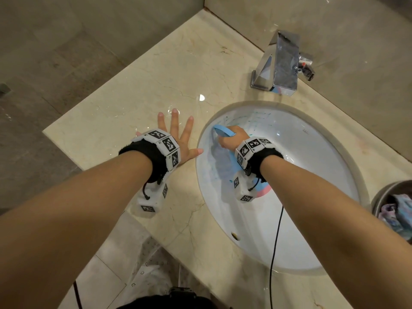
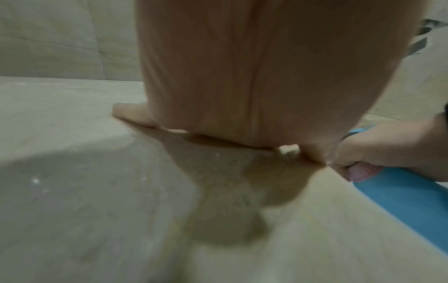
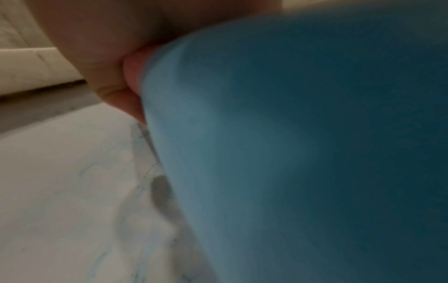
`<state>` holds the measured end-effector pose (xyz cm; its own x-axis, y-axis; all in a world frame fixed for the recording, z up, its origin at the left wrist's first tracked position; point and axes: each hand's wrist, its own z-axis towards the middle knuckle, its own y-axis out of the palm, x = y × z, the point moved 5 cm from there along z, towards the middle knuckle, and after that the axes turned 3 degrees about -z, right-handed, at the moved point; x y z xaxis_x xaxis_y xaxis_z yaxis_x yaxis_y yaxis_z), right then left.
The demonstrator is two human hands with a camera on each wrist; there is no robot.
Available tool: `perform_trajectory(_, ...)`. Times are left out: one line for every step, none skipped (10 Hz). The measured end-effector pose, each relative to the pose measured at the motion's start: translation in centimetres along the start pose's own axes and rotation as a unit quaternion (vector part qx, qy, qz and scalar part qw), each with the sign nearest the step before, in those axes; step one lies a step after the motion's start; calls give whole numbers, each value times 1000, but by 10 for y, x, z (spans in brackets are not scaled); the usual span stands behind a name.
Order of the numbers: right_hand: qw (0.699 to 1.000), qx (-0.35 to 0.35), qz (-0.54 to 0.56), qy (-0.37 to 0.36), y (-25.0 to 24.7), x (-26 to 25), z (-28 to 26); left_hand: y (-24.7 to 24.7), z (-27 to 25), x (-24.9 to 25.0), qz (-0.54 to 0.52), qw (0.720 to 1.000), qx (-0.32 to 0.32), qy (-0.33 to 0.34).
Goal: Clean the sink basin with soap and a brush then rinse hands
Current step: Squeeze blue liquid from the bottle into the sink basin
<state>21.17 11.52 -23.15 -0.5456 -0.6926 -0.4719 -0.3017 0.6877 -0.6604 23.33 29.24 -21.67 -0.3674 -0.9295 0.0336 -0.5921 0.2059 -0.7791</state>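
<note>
The white oval sink basin (image 1: 296,166) is set into a beige marble counter (image 1: 156,81); faint blue smears mark its far wall. My right hand (image 1: 231,139) grips a blue brush (image 1: 223,131) and holds it against the basin's upper left wall. The brush (image 3: 303,143) fills the right wrist view, with my fingers (image 3: 130,80) curled on its edge and the streaked basin (image 3: 60,191) below. My left hand (image 1: 176,134) lies flat on the counter, fingers spread, left of the basin. In the left wrist view the left palm (image 2: 254,76) presses the counter, and the right hand (image 2: 387,149) with the brush (image 2: 407,201) shows at right.
A chrome faucet (image 1: 281,63) stands behind the basin at the back wall. A round metal bin (image 1: 394,210) holding crumpled cloth sits at the right edge. Water droplets lie on the counter beyond my left fingers. A black cable (image 1: 275,253) hangs across the basin's near side.
</note>
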Motion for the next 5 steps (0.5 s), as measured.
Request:
perform_trajectory(1000, -2, 20, 17, 1, 2, 1, 1, 2, -1, -3, 1000, -5, 0)
perform_trajectory(1000, -4, 23, 19, 0, 2, 2, 2, 1, -2, -8, 1000, -1, 3)
perform_trajectory(999, 5, 31, 26, -2, 4, 4, 3, 1, -2, -16, 1000, -2, 4)
perform_trajectory(998, 2, 46, 33, -2, 7, 5, 2, 0, -2, -21, 1000, -1, 5)
perform_trajectory(998, 3, 45, 38, -1, 9, 6, 2, 0, -1, -22, 1000, -4, 5)
